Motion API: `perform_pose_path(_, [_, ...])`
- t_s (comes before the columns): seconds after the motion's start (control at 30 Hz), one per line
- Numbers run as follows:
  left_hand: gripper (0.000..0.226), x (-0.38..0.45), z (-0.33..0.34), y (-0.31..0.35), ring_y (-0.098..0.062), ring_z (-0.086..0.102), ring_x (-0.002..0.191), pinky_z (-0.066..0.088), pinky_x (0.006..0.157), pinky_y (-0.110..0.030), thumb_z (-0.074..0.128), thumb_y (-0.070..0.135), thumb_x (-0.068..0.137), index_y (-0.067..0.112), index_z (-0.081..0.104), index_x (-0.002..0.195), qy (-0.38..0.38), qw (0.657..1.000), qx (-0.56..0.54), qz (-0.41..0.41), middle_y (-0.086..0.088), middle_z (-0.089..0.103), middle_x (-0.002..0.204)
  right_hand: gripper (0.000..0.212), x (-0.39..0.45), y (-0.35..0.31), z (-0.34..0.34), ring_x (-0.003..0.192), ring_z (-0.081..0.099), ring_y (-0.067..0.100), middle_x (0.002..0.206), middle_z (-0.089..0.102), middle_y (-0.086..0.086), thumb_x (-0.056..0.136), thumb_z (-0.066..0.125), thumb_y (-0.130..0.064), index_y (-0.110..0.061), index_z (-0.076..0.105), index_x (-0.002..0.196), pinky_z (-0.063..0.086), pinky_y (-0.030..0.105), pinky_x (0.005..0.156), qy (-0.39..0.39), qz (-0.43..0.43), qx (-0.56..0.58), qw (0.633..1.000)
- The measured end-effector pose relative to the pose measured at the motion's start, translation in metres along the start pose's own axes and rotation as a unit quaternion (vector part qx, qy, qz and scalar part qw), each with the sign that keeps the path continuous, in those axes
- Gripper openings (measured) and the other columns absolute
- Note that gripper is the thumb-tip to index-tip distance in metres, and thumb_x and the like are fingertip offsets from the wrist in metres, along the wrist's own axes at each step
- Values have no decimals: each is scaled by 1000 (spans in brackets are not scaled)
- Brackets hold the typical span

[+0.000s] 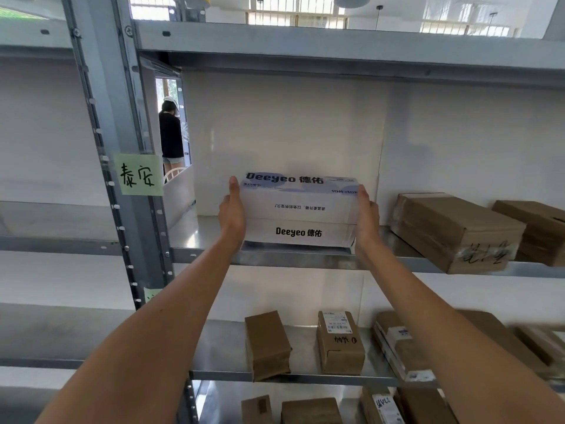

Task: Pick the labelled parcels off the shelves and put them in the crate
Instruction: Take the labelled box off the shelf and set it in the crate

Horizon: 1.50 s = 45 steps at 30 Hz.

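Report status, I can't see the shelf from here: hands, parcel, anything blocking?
Left hand and right hand flat against the ends of the white Deeyeo box. Box on the upper shelf. Brown parcel apart to its right; front clear.

white box (pixel 298 209), brown parcels (pixel 339 344), green note (pixel 139 175)

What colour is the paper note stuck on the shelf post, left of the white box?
Pale green, with dark handwriting; the head view shows the note clearly.

Grey metal shelving (pixel 305 41), white backing panels (pixel 275 123), green handwritten note (pixel 139 175) on upright, bright barred windows (pixel 296 13) overhead, hanging lamps (pixel 351 0).
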<state>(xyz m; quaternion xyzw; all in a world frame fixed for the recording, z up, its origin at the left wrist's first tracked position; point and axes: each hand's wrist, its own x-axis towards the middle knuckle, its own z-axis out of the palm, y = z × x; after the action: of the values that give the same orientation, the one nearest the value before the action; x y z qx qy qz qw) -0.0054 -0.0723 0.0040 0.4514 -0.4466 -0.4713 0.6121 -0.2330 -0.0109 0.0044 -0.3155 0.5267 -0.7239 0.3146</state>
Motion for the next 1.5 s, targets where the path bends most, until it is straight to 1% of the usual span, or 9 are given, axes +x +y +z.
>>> perform_pose_path(0.1, [91,-7,3,9,-26,55,112,41,103,-45,36,90,66,18,58,117,-5,999,33,9,-4,61,121,36,-3,-6,2,88,62,20,91,64,-2,89,51,-61,-27,60,86,55,39,84,1,-15,-11,1000])
perform_pose_path(0.23, [51,-5,5,8,-23,55,101,45,91,-38,49,60,89,13,54,109,7,998,55,32,-5,60,111,43,-5,-12,-1,85,65,24,91,67,3,84,54,-57,-19,67,98,56,37,75,3,-21,-35,999])
perform_pose_path(0.43, [37,-4,3,8,-20,54,93,44,78,-31,45,37,92,12,59,116,7,998,43,44,-7,62,110,7,-13,-24,-4,66,52,14,74,58,-3,87,57,-25,-20,60,83,38,22,51,-24,-35,-8,999])
perform_pose_path(0.67, [24,-7,3,13,-18,41,75,33,65,-28,37,9,90,16,50,71,-3,997,25,67,-2,52,74,17,-17,-25,-5,73,54,13,81,63,-5,83,52,-7,-19,64,85,39,17,50,-33,-68,-23,997])
perform_pose_path(0.87, [47,-11,4,19,-21,53,97,46,78,-29,32,-3,87,5,55,126,-1,998,24,60,-7,59,109,22,-20,-27,-3,75,60,8,90,65,-4,92,60,-23,-16,62,113,46,11,50,-45,-57,-4,997])
perform_pose_path(1.1, [44,-15,5,24,-13,54,79,42,60,-26,40,54,95,13,45,110,-9,1000,9,9,0,56,89,39,-19,-27,-3,82,67,18,91,69,2,85,63,-57,-19,61,93,55,29,68,-21,-29,-5,999])
perform_pose_path(1.27, [34,-19,2,20,-11,48,71,39,57,-25,52,39,94,11,37,103,11,1000,25,7,-2,49,86,37,-21,-28,-3,79,62,14,94,63,1,92,56,-51,-17,48,103,53,28,67,-3,-40,-7,999])
perform_pose_path(1.37, [23,-19,0,20,-13,50,73,42,58,-27,51,23,93,12,40,110,6,1000,1,-4,-4,52,92,10,-21,-30,-5,71,60,15,88,63,3,95,54,-27,-17,54,95,48,26,59,-3,-44,-14,999])
perform_pose_path(1.5, [55,-17,-3,19,-26,56,111,52,89,-38,44,8,89,19,41,142,-24,999,-26,4,-5,54,131,23,-22,-34,-5,63,49,15,71,56,0,85,44,-1,-17,54,71,36,23,51,-17,-55,-31,998])
